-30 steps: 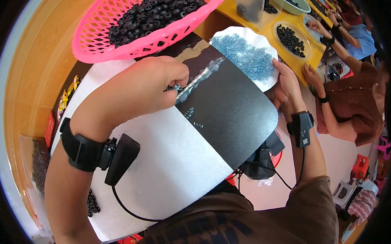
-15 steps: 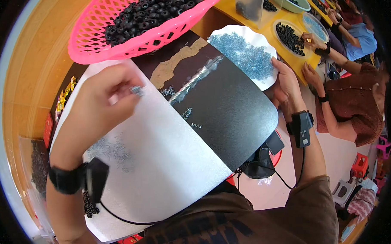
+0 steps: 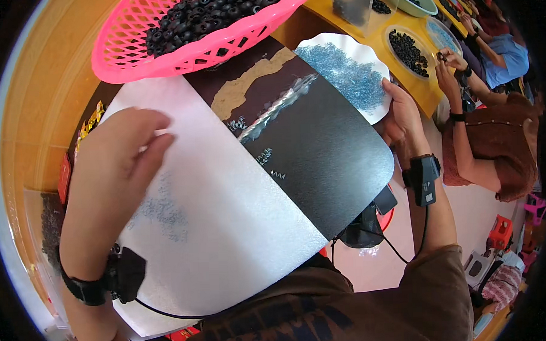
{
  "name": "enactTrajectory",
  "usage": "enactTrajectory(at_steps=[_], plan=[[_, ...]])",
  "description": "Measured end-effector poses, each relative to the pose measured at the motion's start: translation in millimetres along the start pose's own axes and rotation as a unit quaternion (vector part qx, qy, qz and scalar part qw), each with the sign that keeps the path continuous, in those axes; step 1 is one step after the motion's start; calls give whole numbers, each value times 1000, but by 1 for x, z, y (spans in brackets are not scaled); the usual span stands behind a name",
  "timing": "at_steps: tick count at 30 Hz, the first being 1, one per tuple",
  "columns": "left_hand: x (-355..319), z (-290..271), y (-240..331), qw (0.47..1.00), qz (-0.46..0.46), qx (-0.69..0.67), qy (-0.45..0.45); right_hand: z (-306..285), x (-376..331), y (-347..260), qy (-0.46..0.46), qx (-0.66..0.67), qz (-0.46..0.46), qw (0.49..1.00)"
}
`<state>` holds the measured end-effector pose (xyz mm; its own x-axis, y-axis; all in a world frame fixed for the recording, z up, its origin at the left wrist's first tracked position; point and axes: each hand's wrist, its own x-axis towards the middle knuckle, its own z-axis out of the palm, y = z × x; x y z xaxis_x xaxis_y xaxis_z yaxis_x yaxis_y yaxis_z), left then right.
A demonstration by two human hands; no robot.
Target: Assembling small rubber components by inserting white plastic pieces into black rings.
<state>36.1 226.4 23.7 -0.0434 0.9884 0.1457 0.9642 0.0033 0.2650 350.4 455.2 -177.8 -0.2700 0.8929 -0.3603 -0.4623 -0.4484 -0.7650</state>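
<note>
The left hand (image 3: pixel 125 154) hovers above a white foam sheet (image 3: pixel 227 232), thumb and fingers parted by a narrow gap. Tiny spring-like pieces (image 3: pixel 166 213) lie scattered on the sheet, just beside the hand and nearer the person's body. The right hand (image 3: pixel 403 119) grips the rim of a white scalloped plate (image 3: pixel 378 114), which is spread with bluish spring-like pieces (image 3: pixel 348 74). Between the hands, a few coils (image 3: pixel 264 156) rest on the dark tabletop (image 3: pixel 326 156) near a crinkled clear plastic strip (image 3: pixel 280 107). Beyond, a pink lattice basket (image 3: pixel 161 67) holds heaped black ring-shaped parts (image 3: pixel 216 19); a clear round dish (image 3: pixel 431 54) contains similar black parts.
</note>
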Motion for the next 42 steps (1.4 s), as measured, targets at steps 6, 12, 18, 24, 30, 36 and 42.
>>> enactTrajectory(at_steps=[6, 12, 18, 24, 30, 36, 42], plan=[[34, 31, 26, 991, 100, 63, -67, 6, -9, -2, 23, -25, 1, 999], [43, 41, 25, 987, 122, 52, -89, 7, -9, -2, 28, -28, -1, 999], [48, 42, 39, 988, 103, 48, -103, 16, -12, -3, 31, -35, -8, 999], [62, 62, 25, 987, 117, 20, -109, -3, -4, -1, 34, -25, -5, 999], [52, 52, 12, 992, 70, -96, -52, 4, -8, -1, 35, -29, 2, 999], [13, 3, 11, 990, -107, -77, -59, -1, -8, -2, 41, -25, -2, 999], [-18, -5, -5, 994, -80, 24, -75, 3, -6, 0, 24, -23, 6, 999]])
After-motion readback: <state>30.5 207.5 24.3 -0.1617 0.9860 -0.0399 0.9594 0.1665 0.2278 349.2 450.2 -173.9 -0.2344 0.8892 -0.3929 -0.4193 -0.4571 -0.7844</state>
